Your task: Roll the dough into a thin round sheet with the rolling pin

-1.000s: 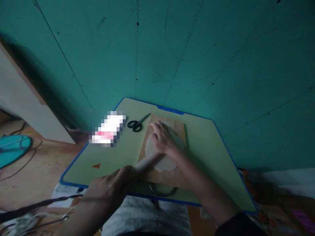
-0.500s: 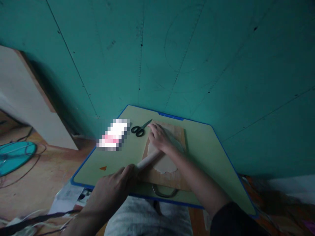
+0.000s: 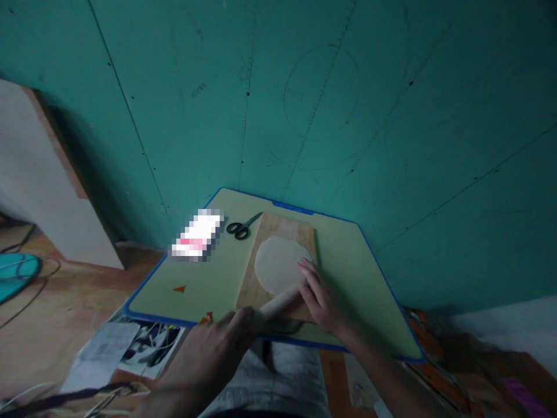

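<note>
A rolling pin [image 3: 278,306] lies slantwise across the near part of a wooden cutting board [image 3: 289,224]. My left hand [image 3: 224,339] is closed around its near-left end. At the pin's far-right end is my right hand [image 3: 321,296], fingers stretched out and their tips touching the right edge of a flat, roughly round sheet of dough [image 3: 278,264]. Whether the right palm presses on the pin cannot be made out. The dough rests on the board, its near edge by the pin. Black-handled scissors [image 3: 241,227] lie left of the board, points toward its far-left corner.
The board stands on a small pale table [image 3: 343,261] with a blue rim, against a green wall [image 3: 270,116]. A blurred-out phone-like bright object [image 3: 198,234] lies at the left. Small orange scraps [image 3: 180,288] are near the front left. A white panel [image 3: 47,168] leans at left.
The rolling pin has come back toward me, off the middle of the dough. My right hand has moved nearer and to the right, uncovering most of the dough. The view has shifted slightly.
</note>
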The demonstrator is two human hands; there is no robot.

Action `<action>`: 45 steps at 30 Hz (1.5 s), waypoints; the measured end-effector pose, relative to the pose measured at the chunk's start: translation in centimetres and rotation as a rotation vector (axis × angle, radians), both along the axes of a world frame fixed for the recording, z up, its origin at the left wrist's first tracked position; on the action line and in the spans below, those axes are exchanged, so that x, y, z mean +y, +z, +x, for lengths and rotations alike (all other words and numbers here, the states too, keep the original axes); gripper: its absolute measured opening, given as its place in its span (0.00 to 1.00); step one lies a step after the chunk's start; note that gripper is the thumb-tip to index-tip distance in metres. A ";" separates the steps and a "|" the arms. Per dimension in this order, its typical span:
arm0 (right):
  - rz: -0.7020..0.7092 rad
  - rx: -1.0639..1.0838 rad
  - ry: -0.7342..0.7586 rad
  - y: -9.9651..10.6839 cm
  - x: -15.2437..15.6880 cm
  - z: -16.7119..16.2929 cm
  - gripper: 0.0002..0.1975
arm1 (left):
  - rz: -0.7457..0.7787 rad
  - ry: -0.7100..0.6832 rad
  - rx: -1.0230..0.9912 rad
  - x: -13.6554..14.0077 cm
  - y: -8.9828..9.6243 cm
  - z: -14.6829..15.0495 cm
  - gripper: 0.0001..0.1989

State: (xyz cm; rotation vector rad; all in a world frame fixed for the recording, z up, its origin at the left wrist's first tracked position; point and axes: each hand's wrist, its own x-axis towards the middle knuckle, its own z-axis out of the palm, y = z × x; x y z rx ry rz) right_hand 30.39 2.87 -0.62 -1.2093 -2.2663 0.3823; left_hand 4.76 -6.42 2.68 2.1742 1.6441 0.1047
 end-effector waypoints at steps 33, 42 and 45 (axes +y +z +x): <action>-0.179 0.249 0.115 1.5 11.1 -13.1 0.11 | -0.405 0.210 -0.991 -4.4 -3.6 7.3 0.41; -0.077 -0.133 0.125 0.7 11.3 -13.8 0.19 | -0.536 0.140 -1.065 -3.9 -5.6 7.2 0.42; -0.086 -0.214 0.060 0.9 11.1 -14.3 0.20 | -0.493 0.140 -1.108 -4.5 -6.3 6.8 0.42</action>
